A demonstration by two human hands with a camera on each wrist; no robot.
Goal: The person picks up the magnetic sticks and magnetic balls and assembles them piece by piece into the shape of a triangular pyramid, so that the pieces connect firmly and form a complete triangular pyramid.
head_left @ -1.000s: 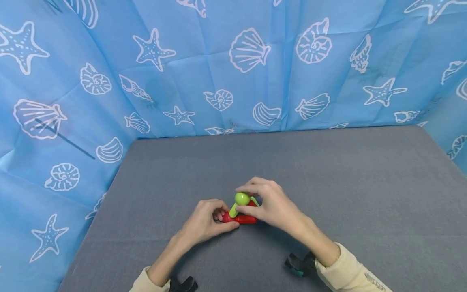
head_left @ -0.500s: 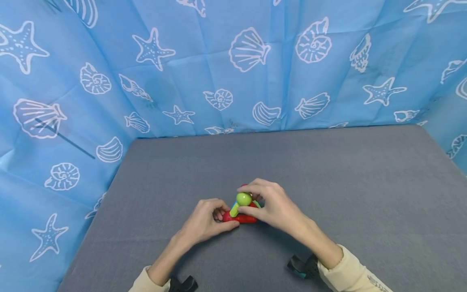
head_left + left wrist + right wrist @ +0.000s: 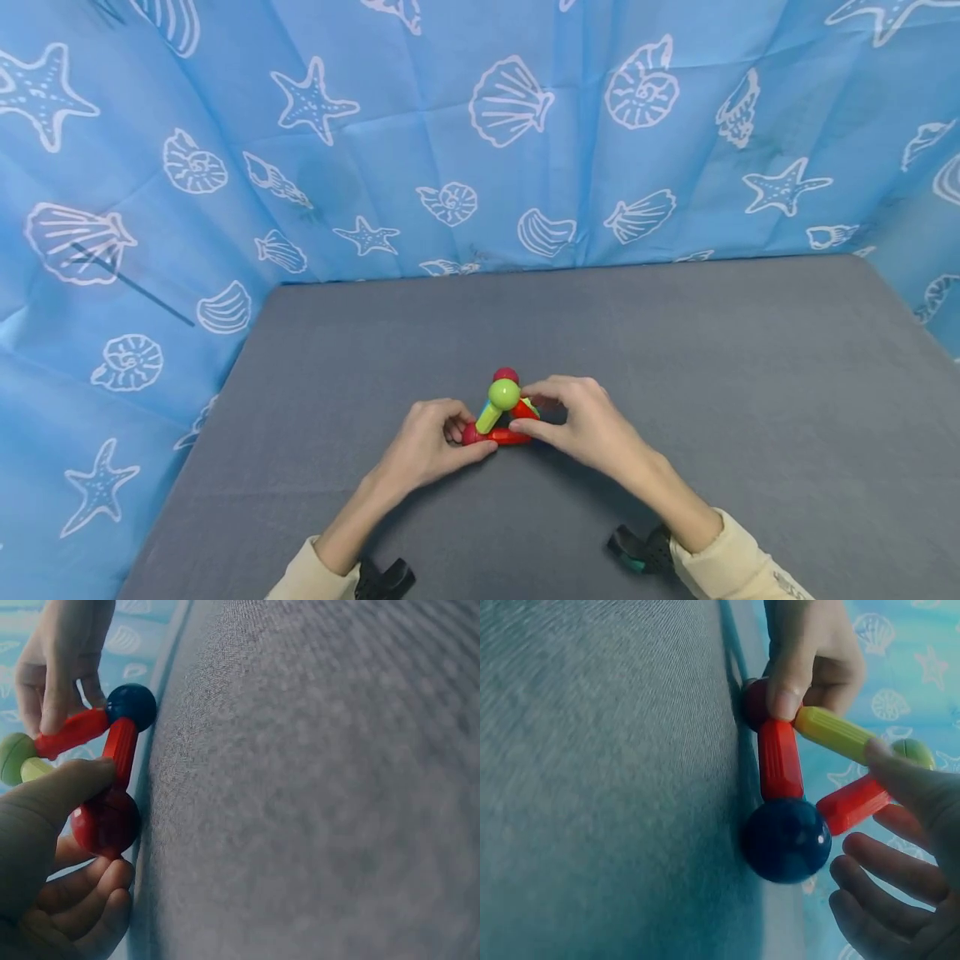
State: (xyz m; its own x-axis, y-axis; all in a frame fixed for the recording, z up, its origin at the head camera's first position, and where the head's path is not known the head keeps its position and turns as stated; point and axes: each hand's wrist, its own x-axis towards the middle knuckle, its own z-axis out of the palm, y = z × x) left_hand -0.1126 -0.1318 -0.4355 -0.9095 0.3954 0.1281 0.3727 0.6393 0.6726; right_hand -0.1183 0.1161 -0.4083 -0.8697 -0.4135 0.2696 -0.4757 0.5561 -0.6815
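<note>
A small frame of magnetic rods and balls stands on the table. My left hand [image 3: 429, 447] grips its left red ball [image 3: 105, 823], the thumb on the lower red rod [image 3: 780, 759]. That rod runs to a dark blue ball [image 3: 786, 840]. A yellow rod [image 3: 489, 417] slopes up from the red ball to a lime green ball [image 3: 504, 394] at the top. Between thumb and index finger, my right hand [image 3: 592, 421] pinches the slanted red rod [image 3: 76, 732], which joins the blue and green balls. Another red ball [image 3: 506, 374] shows behind. The frame's far side is partly hidden.
Grey cloth covers the table [image 3: 675, 358]. A blue curtain [image 3: 420, 142] with shell and starfish prints hangs along the back and sides. Black wrist devices [image 3: 386, 579] sit at both sleeves, close to the table's near part.
My right hand has slid off the green ball to the right and down to the slanted red rod. The rear red ball has come into view. The frame has shifted slightly away from me.
</note>
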